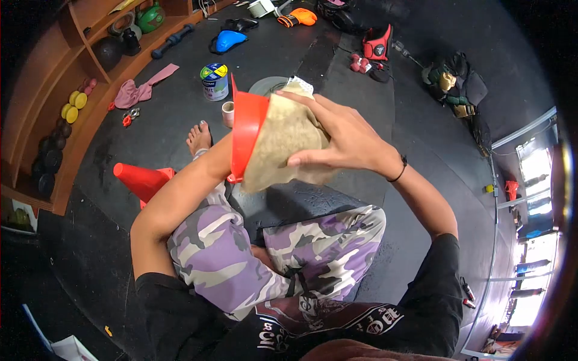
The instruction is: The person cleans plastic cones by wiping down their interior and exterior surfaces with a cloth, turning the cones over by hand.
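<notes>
A red cone (pixel 245 129) is held up in front of me, its flat base edge facing left. Over its right part lies a stained, yellowish cloth (pixel 286 135). My right hand (pixel 343 133) presses the cloth from the right, thumb below and fingers above, wrapped round it. The left forearm reaches behind the red base, and my left hand is hidden there by the cone and cloth. A second red cone (pixel 141 179) lies tilted on the floor at the left, beside my left arm.
A paint can (pixel 215 84) and a small roll (pixel 228 113) stand beyond my foot. A pink cloth (pixel 141 90) lies near wooden shelves (pixel 99 81) with weights. Farther off are a blue guard (pixel 229 41), an orange glove (pixel 298 17) and a red pad (pixel 376 45).
</notes>
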The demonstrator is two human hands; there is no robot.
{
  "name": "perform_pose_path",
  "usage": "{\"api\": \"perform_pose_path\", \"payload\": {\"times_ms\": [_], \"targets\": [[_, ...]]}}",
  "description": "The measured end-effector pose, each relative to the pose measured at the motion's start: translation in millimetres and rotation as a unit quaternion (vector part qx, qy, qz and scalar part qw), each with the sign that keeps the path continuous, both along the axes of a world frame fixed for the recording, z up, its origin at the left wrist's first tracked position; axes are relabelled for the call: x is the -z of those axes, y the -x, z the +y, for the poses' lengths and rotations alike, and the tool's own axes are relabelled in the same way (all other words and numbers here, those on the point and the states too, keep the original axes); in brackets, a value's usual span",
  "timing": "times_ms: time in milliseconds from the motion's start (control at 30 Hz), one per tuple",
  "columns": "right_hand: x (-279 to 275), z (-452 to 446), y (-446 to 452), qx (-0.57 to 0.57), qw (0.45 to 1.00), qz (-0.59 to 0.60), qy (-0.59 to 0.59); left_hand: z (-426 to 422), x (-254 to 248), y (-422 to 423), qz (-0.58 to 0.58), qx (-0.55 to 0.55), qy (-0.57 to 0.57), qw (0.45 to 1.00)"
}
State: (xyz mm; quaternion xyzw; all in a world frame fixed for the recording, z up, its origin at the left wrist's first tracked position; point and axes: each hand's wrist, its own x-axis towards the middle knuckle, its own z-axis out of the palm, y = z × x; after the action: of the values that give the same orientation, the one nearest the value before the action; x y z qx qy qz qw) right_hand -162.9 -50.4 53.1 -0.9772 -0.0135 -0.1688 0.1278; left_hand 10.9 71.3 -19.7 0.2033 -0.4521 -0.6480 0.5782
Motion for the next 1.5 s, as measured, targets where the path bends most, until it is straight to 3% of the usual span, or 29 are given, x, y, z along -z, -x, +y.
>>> {"api": "perform_pose_path", "payload": {"times_ms": [33,133,167,233,333,367,400,467,500,533,600,667,733,800,833,867,933,967,1067,1100,1133,1200,1233,1267,1333,1400,1500], "targets": [[-3.2,2.2,-0.7,0.009,1.000,0.006,0.017,1.8,-1.2,-0.6,0.011,-0.005,0.015,1.000],[-5.9,3.6,-5.5,0.018,0.998,-0.038,0.053,4.6,-1.4,-3.6,-0.104,-0.102,0.066,0.987],[-5.2,2.4,-7.0,0.019,0.996,-0.053,0.067,0.3,8.8,-9.7,-0.018,-0.066,0.048,0.996],[-0.7,2.9,-11.0,0.007,0.987,-0.138,0.076,-0.6,16.2,-16.3,-0.145,-0.126,0.080,0.978],[6.0,-9.8,-15.0,0.065,0.973,-0.180,-0.128,-0.7,18.5,-18.8,-0.244,-0.176,0.128,0.945],[1.3,-16.4,-18.7,0.166,0.944,-0.152,-0.240,-0.7,18.4,-18.4,-0.276,-0.195,0.158,0.928],[-14.7,-14.1,-22.1,0.084,0.919,-0.144,-0.358,-0.7,18.4,-18.0,-0.307,-0.213,0.187,0.908],[-28.6,-12.8,-24.1,0.074,0.889,-0.104,-0.440,-1.0,18.2,-16.8,-0.368,-0.248,0.247,0.862],[-32.4,-13.7,-23.7,0.085,0.924,-0.069,-0.367,-1.2,18.1,-15.9,-0.397,-0.265,0.276,0.834],[-32.7,-7.3,-24.7,-0.011,0.916,0.002,-0.401,-1.5,18.0,-14.9,-0.425,-0.281,0.304,0.805],[-18.8,7.2,-34.1,-0.074,0.989,-0.024,-0.127,-2.1,18.0,-12.4,-0.476,-0.311,0.355,0.742],[-37.5,33.7,-31.4,-0.024,0.997,0.065,0.047,-2.9,18.1,-9.1,-0.523,-0.336,0.402,0.672],[-25.3,27.8,-33.0,-0.045,0.997,0.020,0.063,-3.9,20.2,4.1,-0.311,-0.318,0.255,0.858],[-18.9,14.8,-33.6,-0.074,0.993,-0.013,0.096,-2.5,5.2,-1.0,-0.401,-0.344,0.273,0.804],[-21.0,18.2,-31.5,-0.087,0.977,-0.094,0.173,3.5,-22.8,-3.7,-0.564,-0.353,0.252,0.703],[-20.4,15.8,-29.9,-0.118,0.969,-0.146,0.161,-14.3,-6.5,-13.3,-0.500,-0.442,0.454,0.590],[-18.8,7.9,-29.4,-0.179,0.941,-0.251,0.137,-13.2,-9.4,-12.7,-0.413,-0.390,0.370,0.735],[-15.7,8.9,-37.4,-0.225,0.901,-0.365,0.075,-11.0,-10.4,-11.2,-0.363,-0.359,0.321,0.798],[-31.0,14.5,-42.1,-0.048,0.954,-0.295,-0.008,-5.5,-12.0,-6.4,-0.192,-0.243,0.156,0.938],[-38.7,16.7,-41.1,-0.045,0.978,-0.204,0.012,-16.4,-7.8,-10.9,-0.330,-0.359,0.246,0.838],[-34.8,19.7,-45.1,-0.065,0.980,-0.188,0.028,-19.9,0.3,-6.5,-0.338,-0.373,0.272,0.820],[-28.2,32.7,-43.6,-0.075,0.986,-0.108,0.106,-4.5,8.7,-9.7,-0.171,-0.246,0.288,0.910],[-23.2,36.5,-46.6,-0.088,0.973,-0.151,0.148,0.0,1.1,-5.5,-0.432,-0.403,0.296,0.751],[-20.9,32.8,-48.4,-0.104,0.961,-0.176,0.184,2.9,3.4,-12.0,-0.493,-0.364,0.272,0.742],[-20.3,27.8,-49.7,-0.133,0.933,-0.223,0.249,2.2,5.4,-11.8,-0.489,-0.373,0.275,0.739],[-21.0,32.8,-42.4,-0.239,0.884,-0.311,0.255,0.6,6.7,-10.9,-0.485,-0.393,0.282,0.728],[-0.2,39.7,-35.1,-0.343,0.870,-0.272,0.226,-3.5,6.9,-9.8,-0.486,-0.415,0.292,0.712]]}}
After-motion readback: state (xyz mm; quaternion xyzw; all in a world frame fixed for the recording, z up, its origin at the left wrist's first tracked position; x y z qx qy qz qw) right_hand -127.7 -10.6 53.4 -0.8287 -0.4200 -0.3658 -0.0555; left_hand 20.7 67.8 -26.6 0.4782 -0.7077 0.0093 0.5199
